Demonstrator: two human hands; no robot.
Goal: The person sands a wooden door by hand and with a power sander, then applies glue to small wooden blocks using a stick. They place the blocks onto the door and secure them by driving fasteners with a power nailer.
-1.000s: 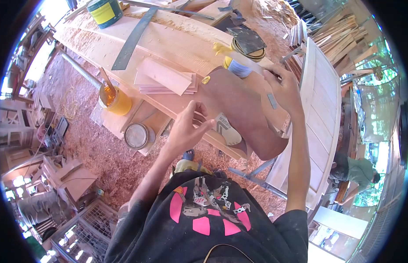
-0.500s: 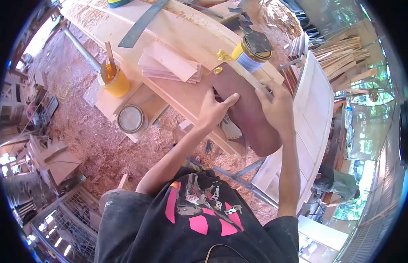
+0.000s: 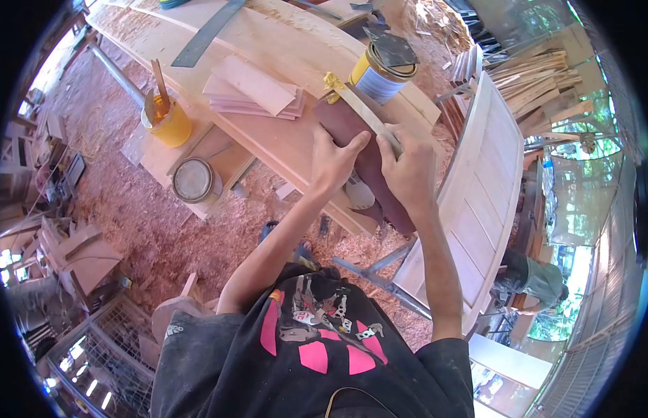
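A reddish-brown sheet of sandpaper (image 3: 369,157) is held up over the bench edge. My left hand (image 3: 334,157) grips its left side, thumb on top and fingers beneath. A paler patch of its backing (image 3: 358,191) shows below that hand. My right hand (image 3: 409,167) is closed around a flat wooden stick (image 3: 365,108) that lies along the sheet's right side. Yellow putty clings to the stick's far end (image 3: 332,82). Just beyond the stick stands a yellow can (image 3: 379,78) with a dark plate on top.
Pink sheets (image 3: 251,94) are stacked on the wooden boards (image 3: 282,146), near a metal straightedge (image 3: 207,35). Left of the bench are a yellow bucket (image 3: 169,125) with sticks and a lidded can (image 3: 193,182). A panelled door (image 3: 477,188) leans right; another person (image 3: 540,279) is beyond it.
My right hand has shifted left, bringing the stick across onto the sandpaper. The sheet now looks narrower and more turned. The whole view has drifted slightly.
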